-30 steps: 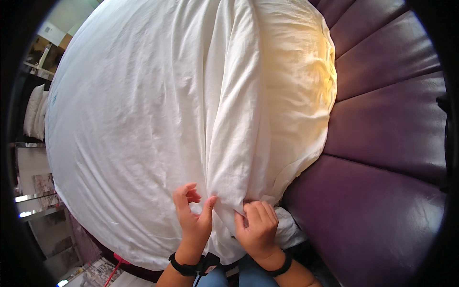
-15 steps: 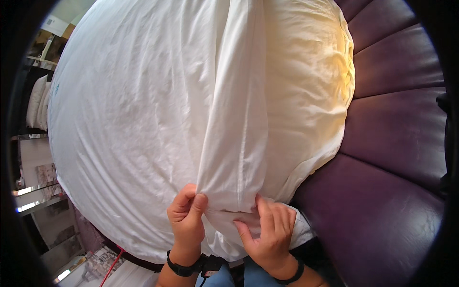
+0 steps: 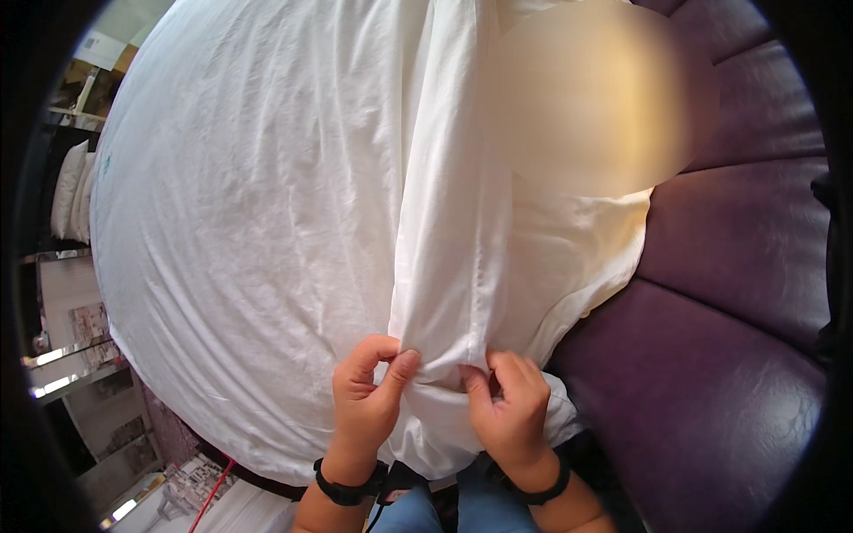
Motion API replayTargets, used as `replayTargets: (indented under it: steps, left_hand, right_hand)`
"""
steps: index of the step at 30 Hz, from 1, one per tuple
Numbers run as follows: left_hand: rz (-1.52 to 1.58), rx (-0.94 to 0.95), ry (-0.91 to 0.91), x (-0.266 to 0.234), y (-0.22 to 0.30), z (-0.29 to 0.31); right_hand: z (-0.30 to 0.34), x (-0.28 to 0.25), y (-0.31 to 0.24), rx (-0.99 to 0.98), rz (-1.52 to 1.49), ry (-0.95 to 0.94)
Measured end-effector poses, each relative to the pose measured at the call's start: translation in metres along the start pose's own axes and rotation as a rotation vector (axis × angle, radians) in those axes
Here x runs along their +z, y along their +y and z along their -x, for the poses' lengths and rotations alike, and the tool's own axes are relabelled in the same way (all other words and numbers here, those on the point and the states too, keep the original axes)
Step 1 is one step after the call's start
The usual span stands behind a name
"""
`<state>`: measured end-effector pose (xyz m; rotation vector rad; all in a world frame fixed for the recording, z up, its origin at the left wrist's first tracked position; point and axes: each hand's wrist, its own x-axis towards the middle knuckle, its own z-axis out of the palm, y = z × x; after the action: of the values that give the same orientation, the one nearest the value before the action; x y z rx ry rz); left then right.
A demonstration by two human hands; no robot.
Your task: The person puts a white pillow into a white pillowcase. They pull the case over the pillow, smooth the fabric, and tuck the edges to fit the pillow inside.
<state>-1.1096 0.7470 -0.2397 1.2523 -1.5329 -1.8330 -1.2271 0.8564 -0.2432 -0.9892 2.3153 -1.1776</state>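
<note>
A large white sheet [image 3: 267,195] covers the bed and fills most of the view. Its folded-over band [image 3: 444,222] runs from the far side down to my hands. My left hand [image 3: 366,391] pinches the left edge of this fold between thumb and fingers. On the right edge of the same fold, my right hand [image 3: 508,404] is closed with thumb and fingertips gripping the cloth. Between both hands the fabric is gathered and wrinkled, and its near end hangs over the bed's front edge.
A purple padded headboard [image 3: 711,355] curves along the right side. White pillows [image 3: 71,191] are stacked at the far left. A red cord or stick [image 3: 213,493] lies at the lower left. A blurred patch [image 3: 604,98] hides part of the sheet's far right.
My left hand has shifted slightly right with the fold's edge. My right hand has gone from loosely spread fingers to a closed pinch on the cloth. The fold's near end has moved right.
</note>
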Motion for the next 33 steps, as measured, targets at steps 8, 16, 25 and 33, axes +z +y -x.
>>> replayTargets:
  steps: [8, 16, 25, 33]
  left_hand:
    - [-0.426, 0.364, -0.167, 0.050, 0.019, 0.015]
    - [-0.420, 0.547, -0.354, 0.094, 0.065, 0.062]
    - [-0.424, 0.380, -0.082, 0.100, 0.086, 0.013]
    - [-1.130, 0.149, 0.029, 0.114, 0.082, -0.083]
  right_hand:
    - [0.015, -0.057, -0.006, 0.314, -0.294, 0.428]
    - [0.053, -0.117, -0.072, -0.012, -0.163, 0.638]
    - [0.025, -0.102, -0.048, -0.187, 0.347, 0.153]
    - [0.033, -0.085, -0.048, -0.227, 0.258, 0.119]
